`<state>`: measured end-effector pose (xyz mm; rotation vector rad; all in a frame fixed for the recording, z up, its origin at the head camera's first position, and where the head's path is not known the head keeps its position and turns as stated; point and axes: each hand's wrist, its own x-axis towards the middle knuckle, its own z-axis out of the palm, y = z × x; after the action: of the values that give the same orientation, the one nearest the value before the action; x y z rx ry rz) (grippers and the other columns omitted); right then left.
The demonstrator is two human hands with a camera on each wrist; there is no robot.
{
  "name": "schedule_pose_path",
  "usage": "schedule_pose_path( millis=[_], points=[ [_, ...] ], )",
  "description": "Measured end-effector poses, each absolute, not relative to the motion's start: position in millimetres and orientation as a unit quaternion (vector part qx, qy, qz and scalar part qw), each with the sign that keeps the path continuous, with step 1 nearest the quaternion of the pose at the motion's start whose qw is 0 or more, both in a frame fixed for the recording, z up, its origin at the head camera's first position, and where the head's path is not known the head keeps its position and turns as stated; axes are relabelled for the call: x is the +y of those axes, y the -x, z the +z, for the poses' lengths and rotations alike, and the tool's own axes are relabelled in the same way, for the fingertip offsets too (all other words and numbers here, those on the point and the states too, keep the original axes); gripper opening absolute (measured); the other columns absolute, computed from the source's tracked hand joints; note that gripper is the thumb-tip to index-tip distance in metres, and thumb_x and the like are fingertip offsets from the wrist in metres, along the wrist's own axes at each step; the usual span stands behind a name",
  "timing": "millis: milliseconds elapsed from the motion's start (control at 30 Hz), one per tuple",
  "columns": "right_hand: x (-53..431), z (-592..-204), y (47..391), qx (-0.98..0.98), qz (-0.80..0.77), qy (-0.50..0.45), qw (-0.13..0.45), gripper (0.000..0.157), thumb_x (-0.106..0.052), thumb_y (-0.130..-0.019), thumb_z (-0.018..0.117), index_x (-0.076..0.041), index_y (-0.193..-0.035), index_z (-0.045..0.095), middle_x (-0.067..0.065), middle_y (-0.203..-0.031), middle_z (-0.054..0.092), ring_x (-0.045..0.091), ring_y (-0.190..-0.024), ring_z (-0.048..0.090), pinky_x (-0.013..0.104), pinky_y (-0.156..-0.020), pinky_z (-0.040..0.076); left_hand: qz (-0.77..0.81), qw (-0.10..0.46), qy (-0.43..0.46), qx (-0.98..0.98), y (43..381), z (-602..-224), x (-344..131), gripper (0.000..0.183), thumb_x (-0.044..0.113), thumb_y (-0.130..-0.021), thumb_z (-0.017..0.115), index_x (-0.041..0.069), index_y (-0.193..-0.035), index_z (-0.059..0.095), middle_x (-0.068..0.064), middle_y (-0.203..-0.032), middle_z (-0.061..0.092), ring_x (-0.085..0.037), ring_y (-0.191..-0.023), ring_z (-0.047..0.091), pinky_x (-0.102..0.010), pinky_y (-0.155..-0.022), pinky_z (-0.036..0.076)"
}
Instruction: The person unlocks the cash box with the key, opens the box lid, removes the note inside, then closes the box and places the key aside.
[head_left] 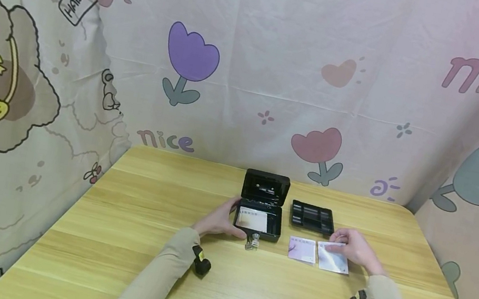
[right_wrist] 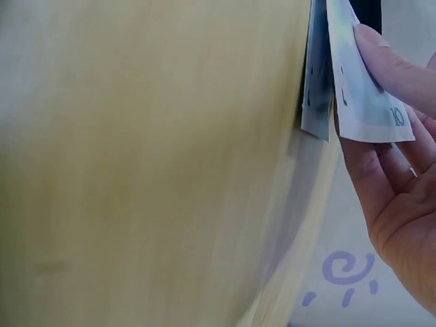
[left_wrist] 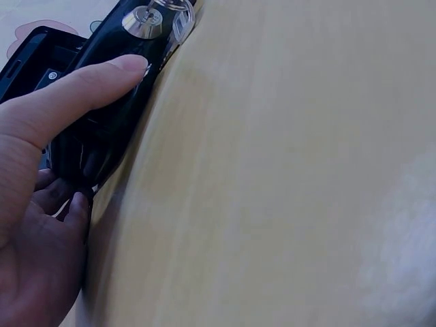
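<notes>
A black cash box (head_left: pixel 272 225) stands on the table with its lid (head_left: pixel 266 187) raised and a pale banknote (head_left: pixel 252 220) inside. My left hand (head_left: pixel 221 220) holds its left side, the thumb along the front near the round lock (left_wrist: pixel 143 22). Keys (head_left: pixel 253 243) hang from that lock. To the right, my right hand (head_left: pixel 354 247) pinches a bluish banknote (head_left: pixel 334 259) between thumb and fingers; a "10" shows at its corner in the right wrist view. Just left of it lies a pinkish-purple banknote (head_left: pixel 302 250).
A black compartment tray (head_left: pixel 312 217) sits behind the banknotes, right of the cash box. The wooden table (head_left: pixel 155 193) meets a printed cloth backdrop (head_left: pixel 245 118) at its far edge. A dark wrist camera (head_left: pixel 201 262) is strapped to each forearm.
</notes>
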<state>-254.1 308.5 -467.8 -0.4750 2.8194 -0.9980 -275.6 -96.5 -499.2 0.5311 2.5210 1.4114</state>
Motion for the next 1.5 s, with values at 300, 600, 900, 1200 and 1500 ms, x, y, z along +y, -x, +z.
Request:
schedule_pose_path(
  millis=[300, 600, 900, 1200, 1500],
  points=[
    [308.7, -471.0, 255.0, 0.931, -0.325, 0.162, 0.045, 0.018, -0.011, -0.078, 0.083, -0.004, -0.085, 0.068, 0.002, -0.08, 0.069, 0.006, -0.071, 0.058, 0.018, -0.068, 0.049, 0.48, 0.101, -0.185, 0.851, 276.9, -500.0, -96.6, 0.119, 0.022, -0.069, 0.093, -0.003, -0.158, 0.018, -0.025, -0.166, 0.021, -0.041, -0.152, 0.03, -0.047, -0.127, 0.028],
    [310.1, -473.7, 256.4, 0.935, -0.315, 0.159, 0.033, 0.018, -0.012, -0.078, 0.083, -0.005, -0.084, 0.068, 0.002, -0.081, 0.068, 0.008, -0.073, 0.058, 0.019, -0.069, 0.049, 0.477, 0.102, -0.184, 0.853, 275.9, -497.3, -96.2, 0.119, 0.022, -0.069, 0.093, -0.002, -0.159, 0.017, -0.025, -0.166, 0.021, -0.041, -0.152, 0.03, -0.047, -0.127, 0.028],
    [311.0, -474.2, 257.1, 0.938, -0.309, 0.152, 0.022, 0.019, -0.014, -0.078, 0.085, -0.005, -0.085, 0.07, 0.003, -0.083, 0.069, 0.01, -0.076, 0.06, 0.019, -0.071, 0.05, 0.487, 0.105, -0.186, 0.847, 275.6, -496.3, -96.4, 0.119, 0.021, -0.069, 0.093, -0.003, -0.158, 0.017, -0.025, -0.166, 0.021, -0.041, -0.152, 0.029, -0.048, -0.127, 0.027],
    [311.8, -472.6, 255.5, 0.945, -0.295, 0.141, 0.016, 0.021, -0.016, -0.077, 0.085, -0.004, -0.087, 0.071, 0.005, -0.084, 0.072, 0.016, -0.081, 0.065, 0.035, -0.079, 0.057, 0.486, 0.109, -0.187, 0.847, 274.3, -496.2, -96.2, 0.119, 0.02, -0.07, 0.093, -0.003, -0.158, 0.017, -0.025, -0.166, 0.02, -0.041, -0.152, 0.029, -0.048, -0.127, 0.027],
    [312.6, -470.7, 253.1, 0.949, -0.292, 0.122, 0.012, 0.022, -0.018, -0.078, 0.084, -0.005, -0.09, 0.073, 0.005, -0.086, 0.072, 0.014, -0.079, 0.062, 0.027, -0.072, 0.052, 0.48, 0.107, -0.182, 0.851, 274.0, -496.3, -96.1, 0.12, 0.022, -0.069, 0.093, -0.003, -0.159, 0.016, -0.025, -0.166, 0.02, -0.041, -0.152, 0.029, -0.048, -0.127, 0.028]
  ],
)
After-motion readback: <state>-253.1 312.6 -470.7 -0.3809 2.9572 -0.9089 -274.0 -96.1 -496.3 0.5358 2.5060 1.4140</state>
